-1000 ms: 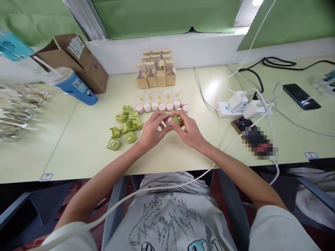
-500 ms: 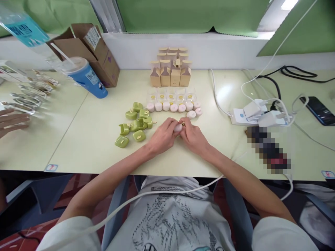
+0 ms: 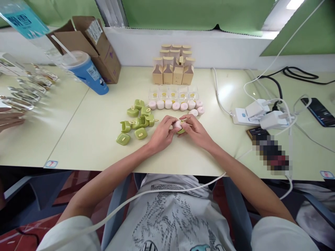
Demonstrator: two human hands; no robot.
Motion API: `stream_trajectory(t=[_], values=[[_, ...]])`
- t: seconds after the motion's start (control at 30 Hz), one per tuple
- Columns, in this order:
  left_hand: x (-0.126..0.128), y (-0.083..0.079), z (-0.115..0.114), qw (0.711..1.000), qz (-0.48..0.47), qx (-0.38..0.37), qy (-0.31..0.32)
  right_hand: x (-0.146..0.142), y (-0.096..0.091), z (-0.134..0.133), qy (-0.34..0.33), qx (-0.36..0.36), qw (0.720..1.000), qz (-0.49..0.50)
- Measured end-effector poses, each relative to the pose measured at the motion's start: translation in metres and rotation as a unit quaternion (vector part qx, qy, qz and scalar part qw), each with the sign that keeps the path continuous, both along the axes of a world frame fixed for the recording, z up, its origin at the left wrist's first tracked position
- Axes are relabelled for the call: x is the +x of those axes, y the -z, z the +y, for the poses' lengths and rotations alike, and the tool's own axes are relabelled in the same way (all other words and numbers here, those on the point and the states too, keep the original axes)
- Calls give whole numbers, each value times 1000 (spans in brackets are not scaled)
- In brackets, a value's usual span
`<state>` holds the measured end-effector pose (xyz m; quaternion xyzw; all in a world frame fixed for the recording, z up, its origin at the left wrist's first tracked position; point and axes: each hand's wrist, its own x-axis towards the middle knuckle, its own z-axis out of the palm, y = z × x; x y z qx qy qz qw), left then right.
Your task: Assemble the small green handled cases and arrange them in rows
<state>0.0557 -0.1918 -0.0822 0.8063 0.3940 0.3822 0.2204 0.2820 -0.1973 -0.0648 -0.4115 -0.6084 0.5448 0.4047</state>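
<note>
My left hand [image 3: 162,134] and my right hand [image 3: 196,131] meet over the pale green table [image 3: 86,139], fingers pinched together around a small green case [image 3: 181,130] with a pink round piece [image 3: 178,124] on top. Left of my hands lies a cluster of several green cases [image 3: 136,122]. Beyond my hands runs a row of pink round pieces [image 3: 175,105], then small clear boxes [image 3: 173,93], then stacked tan cartons [image 3: 173,65].
A blue cup with a straw [image 3: 85,71] and an open cardboard box [image 3: 91,45] stand at the back left. Another person's hand [image 3: 9,118] rests at the left edge near clear packets [image 3: 24,92]. A power strip with chargers [image 3: 258,113], cables and a phone [image 3: 318,111] lie right.
The view has shifted slightly, so everything sits a little further right and lower. My hands stay joined, and the green case now shows beneath the pink piece between my fingers.
</note>
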Motion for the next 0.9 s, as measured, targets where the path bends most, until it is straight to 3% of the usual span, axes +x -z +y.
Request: stream_trajectory(t=[0.17,0.27,0.47,0.73,0.9], values=[[-1,-2,1,1000,-25,-19,1,0,-6,2,4,-53,995,83],[3,0,0,1000,-17,9,10,-3,-9,0,31,-73,994,73],[7,1,0,1000,4,27,14,-9,-3,-7,62,43,997,2],[3,-1,2,997,-20,-73,20,-2,2,-3,9,22,1000,5],[-3,3,9,966,-143,-211,43,4,0,2,-6,49,998,-28]])
